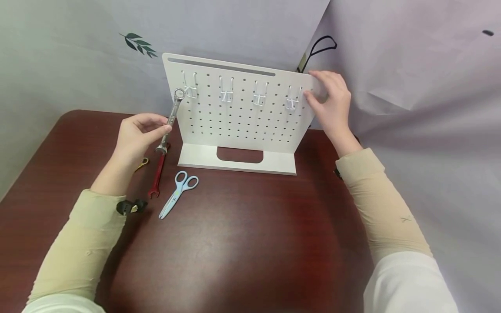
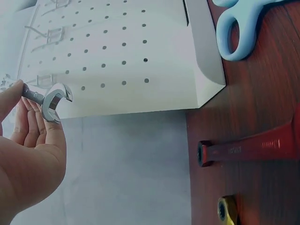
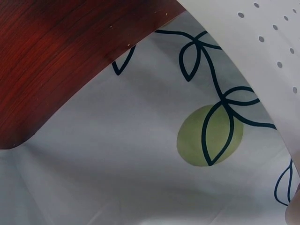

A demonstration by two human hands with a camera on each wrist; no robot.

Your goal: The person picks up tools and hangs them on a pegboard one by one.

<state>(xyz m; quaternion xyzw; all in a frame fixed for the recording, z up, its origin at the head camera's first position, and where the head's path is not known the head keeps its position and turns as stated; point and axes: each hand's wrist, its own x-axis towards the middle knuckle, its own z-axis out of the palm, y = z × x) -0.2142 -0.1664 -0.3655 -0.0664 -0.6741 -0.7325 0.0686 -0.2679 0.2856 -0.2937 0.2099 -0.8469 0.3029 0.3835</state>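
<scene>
Fingers of the left hand [image 1: 135, 134] pinch the silver wrench [image 1: 172, 117] near its middle. Its ring end is up by the first hook [image 1: 190, 89] on the white pegboard [image 1: 242, 126], and its open end points down at the table [image 1: 242, 243]. It stands almost straight up, leaning a little. The right hand [image 1: 332, 104] grips the board's edge. The ring could miss the hook, because the pinch is light, and the wrench might fall.
</scene>
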